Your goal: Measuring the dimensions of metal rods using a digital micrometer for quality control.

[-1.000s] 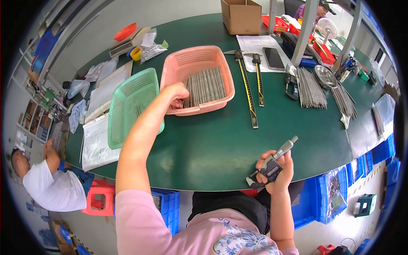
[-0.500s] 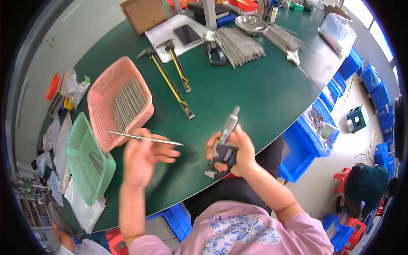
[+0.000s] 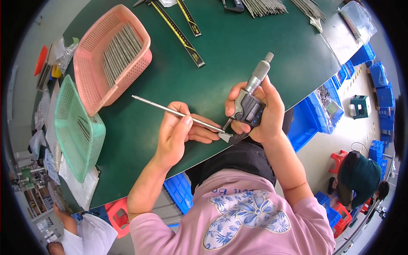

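Far left of the dark green table: a flat orange-red lid-like piece at the edge, clear crumpled plastic bags just beside it, and white paper sheets lying under and below the baskets.

Mint-green perforated plastic basket, tilted on its side, a few thin grey rods visible inside. Just right of it and touching its upper rim: pink perforated plastic basket, holding a layer of thin grey metal rods laid parallel.

Left hand: fingers closed on a long thin grey metal rod, thumb on top, held above the table at the near edge. Rod runs from upper left down to the right; its right end sits in the measuring gap of the tool in the other hand.

Right hand: clasped around a grey digital micrometer with dark display body, thimble pointing up and right, frame at the bottom meeting the rod tip.

Top of table, behind the hands: two black-and-yellow steel rulers, angled; further right, bundles of grey rods and a clear plastic packet at the right rim.

Below the right edge of the table: blue plastic crates. A second person in a dark green top crouches at lower right by a red stool.
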Tool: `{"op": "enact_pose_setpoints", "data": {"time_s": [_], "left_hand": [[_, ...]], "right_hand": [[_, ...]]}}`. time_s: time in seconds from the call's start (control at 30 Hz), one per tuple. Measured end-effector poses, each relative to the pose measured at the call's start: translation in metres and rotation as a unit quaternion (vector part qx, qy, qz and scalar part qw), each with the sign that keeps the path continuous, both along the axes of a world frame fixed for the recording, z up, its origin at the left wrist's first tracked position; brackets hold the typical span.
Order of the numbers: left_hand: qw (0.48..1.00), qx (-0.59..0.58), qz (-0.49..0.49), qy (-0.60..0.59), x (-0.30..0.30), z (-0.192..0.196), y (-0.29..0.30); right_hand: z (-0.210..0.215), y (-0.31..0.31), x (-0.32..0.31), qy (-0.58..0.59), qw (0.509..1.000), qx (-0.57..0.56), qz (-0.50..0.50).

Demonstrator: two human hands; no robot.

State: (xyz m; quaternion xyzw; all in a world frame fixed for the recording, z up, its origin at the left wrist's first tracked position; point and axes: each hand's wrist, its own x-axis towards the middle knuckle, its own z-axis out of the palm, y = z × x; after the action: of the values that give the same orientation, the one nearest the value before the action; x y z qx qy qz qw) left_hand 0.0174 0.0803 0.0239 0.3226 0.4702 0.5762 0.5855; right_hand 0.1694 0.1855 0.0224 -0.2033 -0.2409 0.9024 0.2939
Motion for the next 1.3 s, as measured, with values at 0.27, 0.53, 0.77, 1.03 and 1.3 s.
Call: {"op": "enact_pose_setpoints", "data": {"time_s": [0.27, 0.53, 0.77, 1.03, 1.3], "left_hand": [[1.000, -0.007, -0.003, -0.002, 0.001, 0.001, -0.001], [1.000, -0.010, -0.015, -0.012, -0.001, -0.002, 0.000], [0.999, -0.003, -0.042, -0.025, -0.003, -0.003, 0.001], [0.998, 0.026, -0.033, -0.041, 0.005, -0.007, -0.002], [0.998, 0.029, -0.017, -0.045, 0.007, -0.006, 0.000]], "right_hand": [[0.000, 0.002, 0.002, 0.010, 0.999, -0.009, 0.035], [0.004, 0.003, 0.001, -0.018, 0.999, 0.005, 0.040], [0.002, 0.001, 0.002, -0.054, 0.998, 0.036, 0.020], [0.003, 0.002, 0.001, -0.043, 0.998, 0.018, 0.031], [0.001, 0.005, 0.001, -0.021, 0.998, -0.023, 0.053]]}}
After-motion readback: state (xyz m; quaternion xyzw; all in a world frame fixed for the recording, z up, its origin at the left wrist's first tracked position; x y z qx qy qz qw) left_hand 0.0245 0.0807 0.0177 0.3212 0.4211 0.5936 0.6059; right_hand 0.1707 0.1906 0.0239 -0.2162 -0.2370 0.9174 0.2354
